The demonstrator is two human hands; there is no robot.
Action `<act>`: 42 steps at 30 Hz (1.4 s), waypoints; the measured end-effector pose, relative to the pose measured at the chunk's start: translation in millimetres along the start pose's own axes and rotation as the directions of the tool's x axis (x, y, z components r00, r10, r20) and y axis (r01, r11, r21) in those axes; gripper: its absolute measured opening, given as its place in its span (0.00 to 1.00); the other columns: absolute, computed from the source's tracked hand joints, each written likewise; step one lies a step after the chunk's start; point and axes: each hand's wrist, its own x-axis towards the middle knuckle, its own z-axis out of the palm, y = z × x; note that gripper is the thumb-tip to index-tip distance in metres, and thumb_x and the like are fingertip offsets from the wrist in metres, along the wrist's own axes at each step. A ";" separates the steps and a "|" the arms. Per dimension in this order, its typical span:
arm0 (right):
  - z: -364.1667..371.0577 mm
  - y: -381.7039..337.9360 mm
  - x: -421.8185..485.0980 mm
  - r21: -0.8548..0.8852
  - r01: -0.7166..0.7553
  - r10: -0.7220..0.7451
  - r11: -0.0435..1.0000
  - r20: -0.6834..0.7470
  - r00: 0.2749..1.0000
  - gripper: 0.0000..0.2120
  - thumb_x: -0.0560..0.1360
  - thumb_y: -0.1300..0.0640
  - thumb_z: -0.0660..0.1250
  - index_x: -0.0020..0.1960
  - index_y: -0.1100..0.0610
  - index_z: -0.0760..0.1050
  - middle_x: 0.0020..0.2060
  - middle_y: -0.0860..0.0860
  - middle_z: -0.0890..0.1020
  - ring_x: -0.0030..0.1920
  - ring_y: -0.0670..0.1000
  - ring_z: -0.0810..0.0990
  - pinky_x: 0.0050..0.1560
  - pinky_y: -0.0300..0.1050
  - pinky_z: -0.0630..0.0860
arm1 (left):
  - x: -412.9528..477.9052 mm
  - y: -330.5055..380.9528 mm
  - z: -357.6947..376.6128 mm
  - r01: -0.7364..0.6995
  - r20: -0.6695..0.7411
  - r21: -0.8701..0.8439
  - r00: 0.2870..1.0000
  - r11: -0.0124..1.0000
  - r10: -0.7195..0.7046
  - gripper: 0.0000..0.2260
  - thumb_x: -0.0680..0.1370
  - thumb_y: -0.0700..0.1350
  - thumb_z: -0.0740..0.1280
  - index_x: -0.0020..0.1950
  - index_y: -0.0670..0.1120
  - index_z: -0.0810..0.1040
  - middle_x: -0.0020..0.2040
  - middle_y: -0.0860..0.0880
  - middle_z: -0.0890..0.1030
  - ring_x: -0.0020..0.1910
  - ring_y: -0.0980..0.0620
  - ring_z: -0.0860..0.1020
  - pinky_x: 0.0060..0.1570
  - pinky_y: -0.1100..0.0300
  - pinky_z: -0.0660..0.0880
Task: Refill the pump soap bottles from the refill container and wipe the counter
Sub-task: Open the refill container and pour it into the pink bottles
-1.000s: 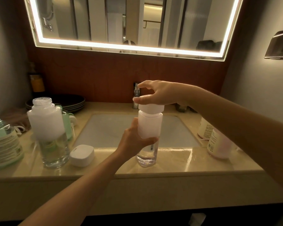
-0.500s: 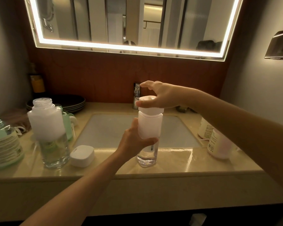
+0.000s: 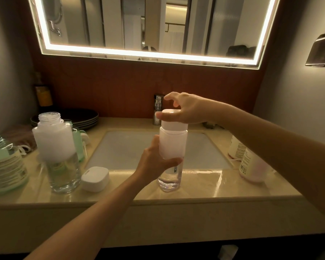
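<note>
A clear soap bottle with a frosted white upper half (image 3: pixel 172 147) stands on the counter's front rim (image 3: pixel 204 186), before the sink. My left hand (image 3: pixel 154 164) grips its middle. Around its white pump cap (image 3: pixel 174 121) my right hand (image 3: pixel 184 110) holds from above, thumb on the cap's left side and forefinger raised. A second bottle of the same kind (image 3: pixel 59 152) stands uncapped at the left, with its white cap (image 3: pixel 95 178) lying beside it. At the far left edge sits a green-labelled refill container (image 3: pixel 5 166).
The white sink basin (image 3: pixel 128 149) lies behind the held bottle, with a chrome tap (image 3: pixel 158 107) at its back. Dark stacked plates (image 3: pixel 79 117) sit at the back left. Two white labelled bottles (image 3: pixel 249 164) stand on the right. A lit mirror hangs above.
My right hand has turned on the cap, with the thumb swinging leftward and the fingers lifting. The cap sits a little lower on the bottle. My left hand has stayed put.
</note>
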 end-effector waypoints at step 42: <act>-5.5 7.7 -0.4 0.267 -0.006 -0.021 0.964 0.100 0.995 0.30 0.74 0.48 0.66 0.72 0.48 0.57 0.70 0.51 0.66 0.65 0.53 0.68 0.56 0.43 0.69 | 0.9 -1.8 0.5 -0.021 0.005 -0.004 1.000 1.000 0.021 0.33 0.67 0.49 0.76 0.66 0.46 0.62 0.60 0.47 0.73 0.55 0.49 0.74 0.50 0.55 0.78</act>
